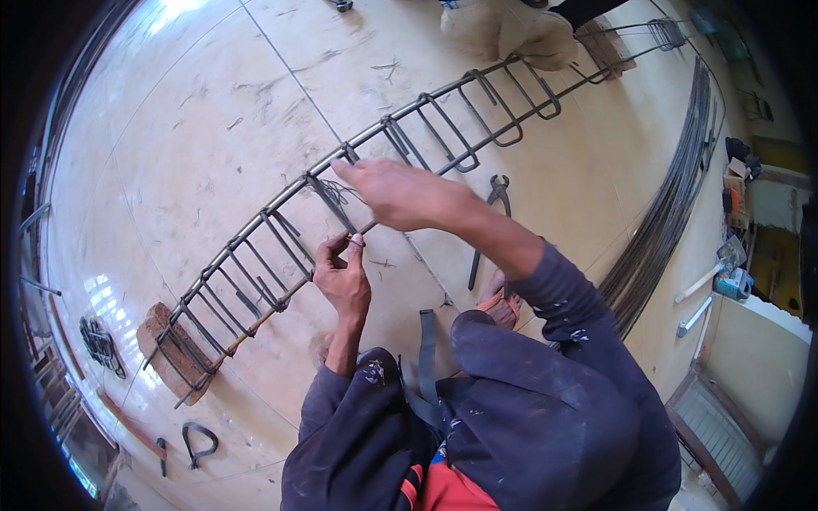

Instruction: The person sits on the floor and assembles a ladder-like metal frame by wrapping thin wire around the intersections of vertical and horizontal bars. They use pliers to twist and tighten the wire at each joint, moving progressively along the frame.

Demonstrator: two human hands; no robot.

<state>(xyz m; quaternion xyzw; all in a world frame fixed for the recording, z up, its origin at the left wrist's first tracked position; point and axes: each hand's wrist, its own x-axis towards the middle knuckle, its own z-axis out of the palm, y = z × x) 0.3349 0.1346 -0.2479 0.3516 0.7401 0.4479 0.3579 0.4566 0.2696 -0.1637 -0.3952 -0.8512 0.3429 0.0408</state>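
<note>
A long steel rebar cage (pixel 266 209) with several rectangular stirrups runs slantwise across the tiled floor. My left hand (pixel 343 277) is closed in a pinch at the lower corner of one stirrup (pixel 331 204), by the near bar. Over the cage's far bar, my right hand (pixel 400 194) is closed, its index finger reaching toward the bar. Thin tie wires (pixel 341 189) stick out from beneath its palm. Just right of my right hand, a pair of pincers (pixel 503 194) lies on the floor with its jaws pointing away.
One brick (pixel 175 351) props the cage's left end; another (pixel 607 49) lies under its right part. Beige coverings (pixel 511 38) of another person touch the cage. A bundle of bars (pixel 669 204) lies right. Loose stirrups (pixel 102 347) and a bent strap (pixel 199 444) lie left.
</note>
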